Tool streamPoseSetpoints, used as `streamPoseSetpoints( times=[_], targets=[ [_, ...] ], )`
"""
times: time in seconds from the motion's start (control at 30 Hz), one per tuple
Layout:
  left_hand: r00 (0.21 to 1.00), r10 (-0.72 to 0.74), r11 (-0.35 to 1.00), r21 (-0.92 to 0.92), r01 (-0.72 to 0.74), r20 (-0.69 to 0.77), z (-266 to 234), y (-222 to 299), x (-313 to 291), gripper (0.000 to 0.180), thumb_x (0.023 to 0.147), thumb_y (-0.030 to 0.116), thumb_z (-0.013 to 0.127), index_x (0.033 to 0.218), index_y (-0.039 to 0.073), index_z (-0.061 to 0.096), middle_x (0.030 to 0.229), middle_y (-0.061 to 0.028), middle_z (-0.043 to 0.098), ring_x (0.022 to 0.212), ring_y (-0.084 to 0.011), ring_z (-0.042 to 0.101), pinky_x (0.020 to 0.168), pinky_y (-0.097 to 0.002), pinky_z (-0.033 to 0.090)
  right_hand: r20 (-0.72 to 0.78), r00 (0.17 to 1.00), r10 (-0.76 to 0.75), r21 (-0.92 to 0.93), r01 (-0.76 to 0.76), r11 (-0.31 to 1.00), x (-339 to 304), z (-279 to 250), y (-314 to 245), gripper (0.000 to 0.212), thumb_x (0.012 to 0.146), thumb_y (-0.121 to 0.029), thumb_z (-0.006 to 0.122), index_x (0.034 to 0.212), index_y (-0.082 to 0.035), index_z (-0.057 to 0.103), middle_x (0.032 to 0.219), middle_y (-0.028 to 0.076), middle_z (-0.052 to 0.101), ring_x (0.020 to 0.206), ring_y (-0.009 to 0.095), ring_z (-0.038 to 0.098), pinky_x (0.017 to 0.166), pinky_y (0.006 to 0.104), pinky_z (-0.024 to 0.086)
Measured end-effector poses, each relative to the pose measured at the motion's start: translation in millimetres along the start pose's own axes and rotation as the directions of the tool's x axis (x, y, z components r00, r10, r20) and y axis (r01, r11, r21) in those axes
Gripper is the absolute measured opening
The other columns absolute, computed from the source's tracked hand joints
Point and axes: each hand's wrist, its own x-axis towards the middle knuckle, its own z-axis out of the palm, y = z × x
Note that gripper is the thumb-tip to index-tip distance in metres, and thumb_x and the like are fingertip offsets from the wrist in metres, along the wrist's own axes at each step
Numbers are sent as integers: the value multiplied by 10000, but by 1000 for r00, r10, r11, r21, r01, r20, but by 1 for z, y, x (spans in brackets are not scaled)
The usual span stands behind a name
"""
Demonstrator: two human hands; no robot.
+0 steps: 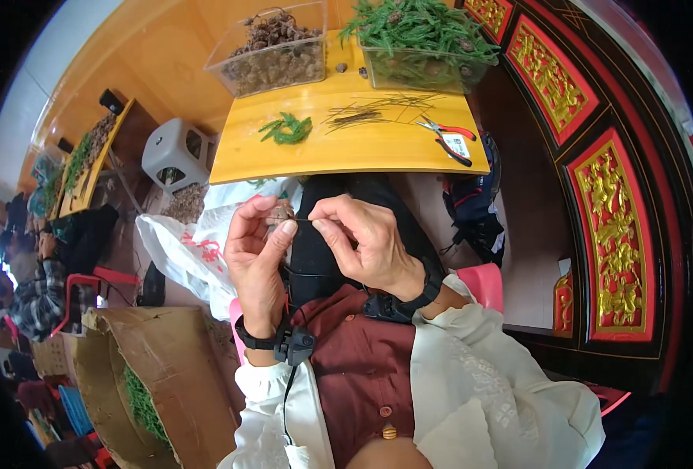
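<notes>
Above my lap, just short of the table's near edge, my left hand (254, 244) is closed on a small brown pine cone (281, 213), mostly covered by the fingers. My right hand (368, 236) pinches a thin dark wire (305, 220) between thumb and forefinger; the wire runs across to the pine cone. Beyond both hands, a small ring of green sprigs (287, 130) lies on the yellow table (264, 162). Loose thin wires (358, 117) are spread right of it, beside pliers with red and black handles (435, 127).
At the table's back stand a clear bin of pine cones (272, 70) and another of green sprigs (428, 47). A white plastic bag (186, 250) hangs left of my legs. A cardboard box (174, 352) and grey stool (176, 148) are leftward; carved panels (618, 234) line the right.
</notes>
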Motion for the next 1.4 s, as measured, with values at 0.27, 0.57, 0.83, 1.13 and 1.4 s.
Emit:
streamPoseSetpoints(
  times=[0.27, 0.57, 0.83, 1.13, 1.4],
  targets=[
    [1000, 16, 999, 32, -16, -19, 5, 5, -5, 378, 759, -68, 681, 1107, 7, 555, 1071, -51, 589, 1001, -127, 550, 876, -246, 441, -1, 1000, 26, 0, -26, 1000, 0, -6, -10, 64, 826, 0, 618, 880, -24, 595, 700, 72, 589, 520, 167, 547, 477, 272, 415],
    [992, -126, 989, -74, 128, 24, 12, 11, -5, 367, 778, -56, 671, 1120, 7, 555, 1021, -50, 615, 927, -116, 565, 846, -237, 448, -31, 999, -33, -88, 30, 996, 2, -11, -14, 85, 817, -34, 641, 892, -44, 601, 692, 70, 601, 529, 190, 564, 486, 293, 417],
    [997, 78, 997, 19, -78, -24, 20, 1, -9, 361, 773, -81, 664, 1106, 7, 557, 1051, -61, 612, 968, -126, 570, 862, -245, 449, -27, 999, -33, -97, 30, 995, -1, -12, -11, 109, 812, -32, 643, 909, -40, 593, 726, 88, 624, 553, 220, 588, 503, 308, 434],
    [998, 52, 999, 5, -52, -29, 20, -2, -8, 346, 759, -92, 675, 1071, 15, 568, 1057, -63, 607, 979, -127, 568, 847, -233, 460, -58, 994, -97, -59, 94, 994, 0, -13, -1, 114, 809, -16, 643, 910, -32, 593, 744, 95, 640, 588, 246, 613, 534, 321, 463],
    [1000, -3, 1000, -26, 2, -28, 14, -3, -8, 327, 757, -92, 681, 1045, 16, 571, 1064, -63, 602, 990, -127, 562, 833, -226, 470, -42, 998, -35, -79, 31, 996, 0, -14, -6, 110, 814, -21, 644, 910, -33, 592, 740, 90, 638, 596, 241, 616, 538, 321, 465]
  ],
)
